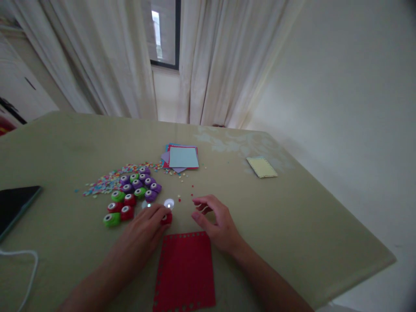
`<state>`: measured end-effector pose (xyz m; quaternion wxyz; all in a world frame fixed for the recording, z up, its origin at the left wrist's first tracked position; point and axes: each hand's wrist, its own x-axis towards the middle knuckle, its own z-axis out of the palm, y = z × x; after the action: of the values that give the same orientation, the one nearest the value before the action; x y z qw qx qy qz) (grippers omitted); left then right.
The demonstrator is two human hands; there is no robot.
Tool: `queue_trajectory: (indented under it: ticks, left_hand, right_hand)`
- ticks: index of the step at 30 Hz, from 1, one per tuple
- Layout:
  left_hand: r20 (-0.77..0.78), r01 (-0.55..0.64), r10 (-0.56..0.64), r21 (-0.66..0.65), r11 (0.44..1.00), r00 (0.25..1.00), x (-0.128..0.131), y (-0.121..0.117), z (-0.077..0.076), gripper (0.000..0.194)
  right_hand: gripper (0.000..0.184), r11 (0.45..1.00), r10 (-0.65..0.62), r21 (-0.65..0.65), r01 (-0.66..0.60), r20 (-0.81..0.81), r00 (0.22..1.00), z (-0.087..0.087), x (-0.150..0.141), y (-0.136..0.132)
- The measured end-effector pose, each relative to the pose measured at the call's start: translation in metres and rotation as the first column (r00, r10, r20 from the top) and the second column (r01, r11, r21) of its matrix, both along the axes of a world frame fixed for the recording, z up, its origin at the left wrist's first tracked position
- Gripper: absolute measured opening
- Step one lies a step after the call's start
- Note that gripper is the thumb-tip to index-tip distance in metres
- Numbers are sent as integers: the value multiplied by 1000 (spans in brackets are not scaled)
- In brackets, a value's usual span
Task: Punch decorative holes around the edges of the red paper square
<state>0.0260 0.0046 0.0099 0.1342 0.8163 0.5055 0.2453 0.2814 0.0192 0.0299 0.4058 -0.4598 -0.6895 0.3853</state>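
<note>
My left hand point(147, 227) has its fingers closed round a small red paper punch point(167, 219) on the table; they hide part of it. Two clear round covers point(169, 203) are just beyond these fingers. My right hand point(219, 221) holds nothing, its thumb and fingers curved and apart, above the table near the top right corner of a red paper sheet point(186, 271). That sheet lies flat in front of me, with punched holes along its top, left and bottom edges. Left of my left hand stand several red, green and purple punches point(137, 183).
Colourful paper confetti point(112, 181) is spread behind the punches. A stack of coloured paper squares point(183, 157) lies farther back, and a pale yellow sheet point(261, 167) with notched edges at the right. A dark tablet point(16, 203) and a white cable point(30, 252) lie at left.
</note>
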Motion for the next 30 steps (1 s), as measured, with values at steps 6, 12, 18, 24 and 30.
queue_trajectory:
  ticks: [6, 12, 18, 24, 30]
  left_hand:
    - [180, 113, -145, 179, 977, 973, 21, -20, 4, 24]
    - [210, 32, -69, 174, 984, 975, 26, -26, 5, 24]
    - [-52, 349, -352, -59, 935, 934, 13, -15, 11, 61]
    - [-157, 243, -227, 90, 966, 961, 6, -9, -6, 42]
    - [-184, 235, -218, 76, 969, 959, 2, -7, -7, 58]
  right_hand:
    - [49, 967, 160, -183, -177, -104, 982, 2, -16, -14]
    - [37, 954, 97, -255, -161, -247, 964, 0, -10, -11]
    - [39, 916, -59, -394, -70, -305, 951, 1, 22, 14]
    - [36, 922, -113, -386, 29, -195, 974, -2, 32, 22]
    - [38, 906, -115, -424, -4, -255, 960, -2, 30, 22]
